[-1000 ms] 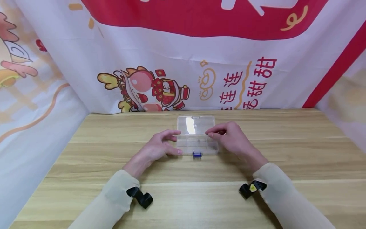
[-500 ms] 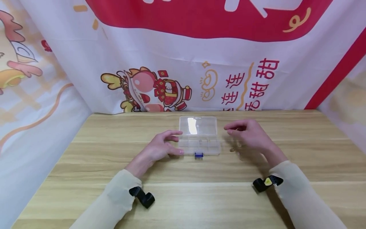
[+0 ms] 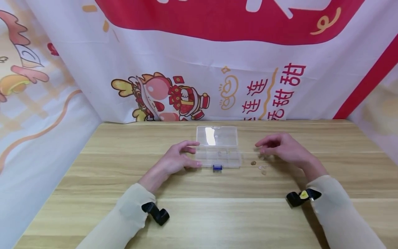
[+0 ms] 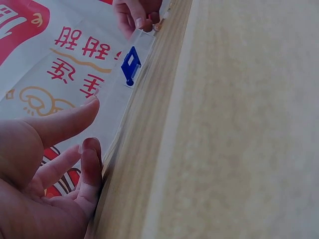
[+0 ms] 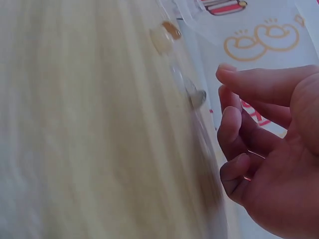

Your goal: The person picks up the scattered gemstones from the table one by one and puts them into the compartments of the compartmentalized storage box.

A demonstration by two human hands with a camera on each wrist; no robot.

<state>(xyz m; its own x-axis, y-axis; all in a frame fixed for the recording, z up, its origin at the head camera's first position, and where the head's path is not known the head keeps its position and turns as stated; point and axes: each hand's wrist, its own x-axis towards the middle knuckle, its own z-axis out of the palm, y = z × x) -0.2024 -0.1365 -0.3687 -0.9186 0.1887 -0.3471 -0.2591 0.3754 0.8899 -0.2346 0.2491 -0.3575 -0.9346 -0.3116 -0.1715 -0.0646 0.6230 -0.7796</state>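
A clear plastic compartment box [image 3: 202,157] lies on the table with its lid [image 3: 228,135] tipped back and a blue latch [image 3: 217,167] at its front. My left hand [image 3: 175,157] holds the box's left end, thumb at the front corner and index finger near the hinge. A few tiny pieces show inside the compartments. To the right of the box lie several small stones: a brown one [image 3: 253,163], a pale one [image 3: 264,172] and clear ones. My right hand [image 3: 283,147] hovers over them, fingers loosely bent; the right wrist view shows nothing between thumb and index finger.
A wood-grain table [image 3: 199,221] runs beneath both arms. Behind it hangs a white and red printed cloth [image 3: 186,52], its lower edge meeting the table's back edge. Each sleeve carries a black wrist camera mount [image 3: 157,214].
My right hand has moved away from the box's right side, rightward to the stones, uncovering several of them. My left hand stays at the box's left end.
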